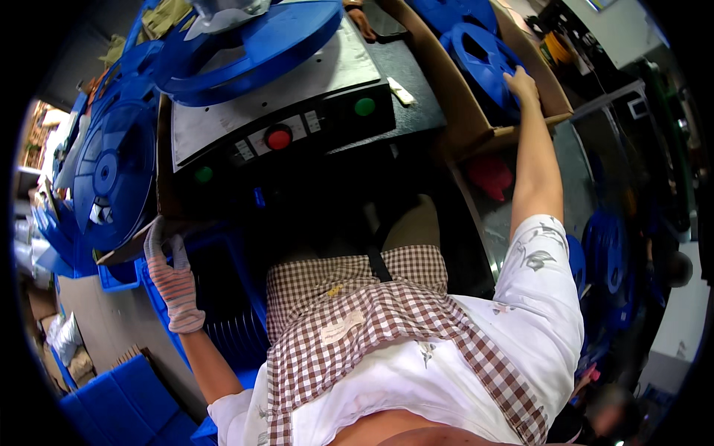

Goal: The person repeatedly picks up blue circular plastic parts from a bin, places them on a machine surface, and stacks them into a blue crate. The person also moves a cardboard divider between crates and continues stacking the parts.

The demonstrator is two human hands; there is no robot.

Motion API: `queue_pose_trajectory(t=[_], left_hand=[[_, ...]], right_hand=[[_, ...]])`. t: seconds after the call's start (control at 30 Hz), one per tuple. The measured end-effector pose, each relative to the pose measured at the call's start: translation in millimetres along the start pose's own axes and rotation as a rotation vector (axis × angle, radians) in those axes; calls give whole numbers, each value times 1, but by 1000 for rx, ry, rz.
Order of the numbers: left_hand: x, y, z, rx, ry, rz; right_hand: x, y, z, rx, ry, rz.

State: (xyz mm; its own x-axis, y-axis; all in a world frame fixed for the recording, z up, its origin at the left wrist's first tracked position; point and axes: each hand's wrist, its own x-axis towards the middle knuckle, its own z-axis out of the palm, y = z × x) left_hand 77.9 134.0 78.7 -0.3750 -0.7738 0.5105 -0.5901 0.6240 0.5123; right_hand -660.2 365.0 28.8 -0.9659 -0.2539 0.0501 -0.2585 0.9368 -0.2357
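My right hand point(523, 83) is bare and reaches into a cardboard box point(476, 141) at the far right. Its fingers are closed on the rim of a blue plastic reel point(480, 63) that leans in the box. My left hand point(172, 279) wears a striped knit glove and is low on the left. Its fingers stretch upward with the thumb apart, close to a cardboard edge point(126, 249) below more blue reels point(105, 175). I cannot tell whether the fingertips touch that edge. Another blue reel part point(290, 37) lies on top of the machine point(349, 59) before me.
The machine's front panel has a red button point(279, 137) and green buttons point(364, 106). Blue crates point(223, 253) stand below my left hand. A dark red object point(489, 177) lies beneath the right box. At the top edge, another person's hand point(362, 22) shows.
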Motion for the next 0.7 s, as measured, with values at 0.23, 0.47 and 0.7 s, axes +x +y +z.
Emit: queue_pose_trajectory(t=[0.23, 0.47, 0.7], left_hand=[[-9, 27, -10, 70, -39, 161], [-7, 96, 58, -432, -336, 253], [6, 149, 108, -895, -510, -42]], right_hand=[[-4, -52, 33, 116, -133, 190], [16, 3, 52, 430, 144, 51], [-222, -73, -50, 800, 262, -848]])
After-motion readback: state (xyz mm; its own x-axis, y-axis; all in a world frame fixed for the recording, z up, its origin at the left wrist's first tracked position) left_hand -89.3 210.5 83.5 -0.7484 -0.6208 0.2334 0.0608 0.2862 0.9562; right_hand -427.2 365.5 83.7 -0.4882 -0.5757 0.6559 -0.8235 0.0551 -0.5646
